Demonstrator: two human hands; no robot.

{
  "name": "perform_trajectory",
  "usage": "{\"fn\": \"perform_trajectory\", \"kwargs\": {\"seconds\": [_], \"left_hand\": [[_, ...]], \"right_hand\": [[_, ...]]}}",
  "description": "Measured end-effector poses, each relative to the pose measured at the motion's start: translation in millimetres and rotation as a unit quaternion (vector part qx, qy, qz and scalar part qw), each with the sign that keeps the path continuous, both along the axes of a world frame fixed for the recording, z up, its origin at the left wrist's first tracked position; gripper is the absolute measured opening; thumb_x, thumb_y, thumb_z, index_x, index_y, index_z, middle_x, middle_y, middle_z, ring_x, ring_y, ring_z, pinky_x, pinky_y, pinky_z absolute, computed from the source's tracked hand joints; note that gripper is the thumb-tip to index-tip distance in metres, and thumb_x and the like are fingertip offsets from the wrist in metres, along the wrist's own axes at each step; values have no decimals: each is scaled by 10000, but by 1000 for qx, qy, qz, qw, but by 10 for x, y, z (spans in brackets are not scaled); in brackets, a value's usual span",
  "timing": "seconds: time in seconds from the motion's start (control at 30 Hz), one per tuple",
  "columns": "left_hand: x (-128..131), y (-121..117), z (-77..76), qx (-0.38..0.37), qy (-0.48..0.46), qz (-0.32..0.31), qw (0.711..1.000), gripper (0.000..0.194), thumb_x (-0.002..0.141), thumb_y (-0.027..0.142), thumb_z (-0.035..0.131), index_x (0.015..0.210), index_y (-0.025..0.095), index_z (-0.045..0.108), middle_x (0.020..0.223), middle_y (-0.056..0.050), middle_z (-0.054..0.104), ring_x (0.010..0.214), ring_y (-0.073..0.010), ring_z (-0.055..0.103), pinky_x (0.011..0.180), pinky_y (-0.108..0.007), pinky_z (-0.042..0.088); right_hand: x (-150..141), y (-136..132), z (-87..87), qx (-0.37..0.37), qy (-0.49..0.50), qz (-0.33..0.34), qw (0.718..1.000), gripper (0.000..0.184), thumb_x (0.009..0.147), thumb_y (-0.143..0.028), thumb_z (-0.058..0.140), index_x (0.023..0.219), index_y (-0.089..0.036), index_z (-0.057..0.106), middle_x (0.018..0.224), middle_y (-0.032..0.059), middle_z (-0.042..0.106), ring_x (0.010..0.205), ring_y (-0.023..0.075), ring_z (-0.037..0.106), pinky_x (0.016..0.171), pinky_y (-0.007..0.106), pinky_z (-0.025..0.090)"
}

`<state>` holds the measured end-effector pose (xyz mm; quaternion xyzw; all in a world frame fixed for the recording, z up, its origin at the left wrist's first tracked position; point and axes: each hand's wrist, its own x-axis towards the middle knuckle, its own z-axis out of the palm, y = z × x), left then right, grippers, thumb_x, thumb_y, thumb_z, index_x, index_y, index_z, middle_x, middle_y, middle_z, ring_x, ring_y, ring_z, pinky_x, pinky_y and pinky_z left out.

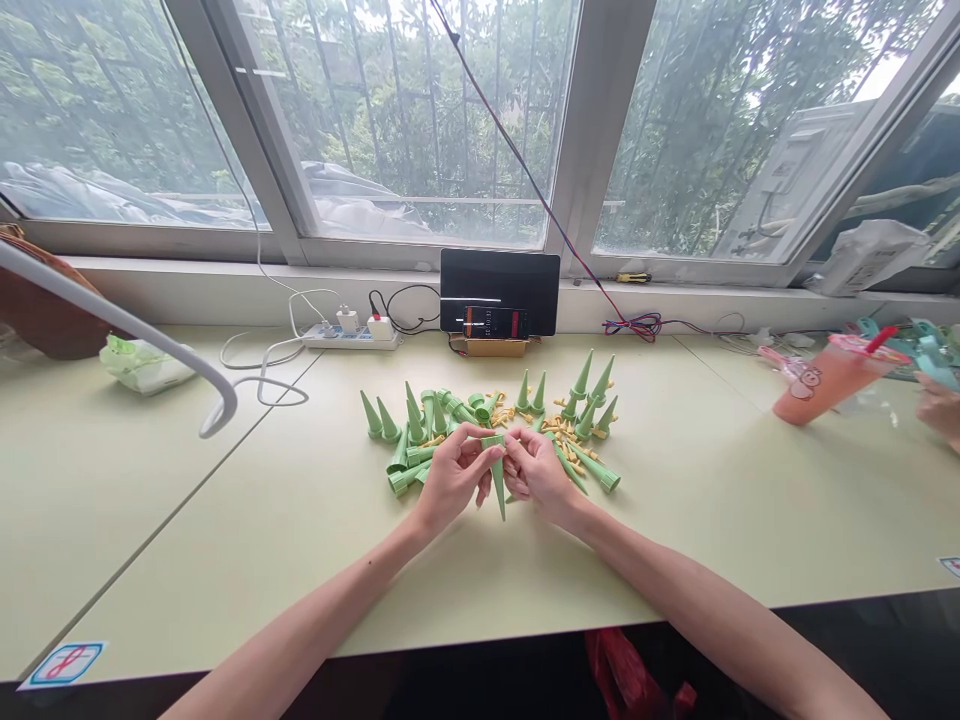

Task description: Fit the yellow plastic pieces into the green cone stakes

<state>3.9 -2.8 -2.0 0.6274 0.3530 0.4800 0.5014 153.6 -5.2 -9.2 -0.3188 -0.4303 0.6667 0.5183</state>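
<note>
A green plastic watering spike (499,485) hangs point down between my two hands. My left hand (456,470) is closed on it, with thumb and fingers near its wide upper end. Close beside that end, my right hand (541,472) is pinched shut; whatever its fingertips hold is hidden. On the left lie several loose green spikes (409,478), some standing upright on their wide ends. More green spikes (600,470) lie and stand to the right of my right hand. Small yellow valve-like pieces (574,455) are scattered among them, partly covered by my hands.
Behind the spikes, a phone (491,322) leans against a dark tablet (536,285). A power strip (349,338) with cables sits back left. An orange drink cup (836,380) leans at right, near another person's hand (939,408). A white curved bar (172,350) crosses the left.
</note>
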Motion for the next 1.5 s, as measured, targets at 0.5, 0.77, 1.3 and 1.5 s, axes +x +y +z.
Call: {"fn": "perform_trajectory", "kwargs": {"seconds": [0.5,0.77,1.3,1.5], "left_hand": [[26,20,-51,-26,-23,-11,999,301,911,459,598,864,206,441,511,102,486,349,-82,508,331,-161,365],[51,-8,-22,-12,-20,-1,1000,326,899,462,613,840,198,432,529,103,477,331,-60,478,320,-145,329],[44,-17,-33,8,-4,26,1000,326,888,473,624,844,188,471,571,89,479,339,-45,465,317,-144,310],[45,-18,-10,0,-1,27,1000,348,882,490,627,828,191,457,541,93,486,328,-49,461,318,-145,307]], "right_hand": [[-4,-3,-42,28,-13,-28,999,349,838,-496,686,787,-205,501,477,-106,447,301,40,311,281,167,231],[-28,-37,-1,23,-31,-63,997,366,820,-509,696,788,-204,496,488,-104,439,322,42,324,297,174,244],[-27,-8,11,-18,-7,-40,999,418,751,-526,743,813,-205,483,489,-99,490,319,49,360,291,163,246],[-21,7,2,-13,-3,-33,999,424,751,-529,745,807,-205,478,476,-110,460,313,31,305,295,156,211]]}}
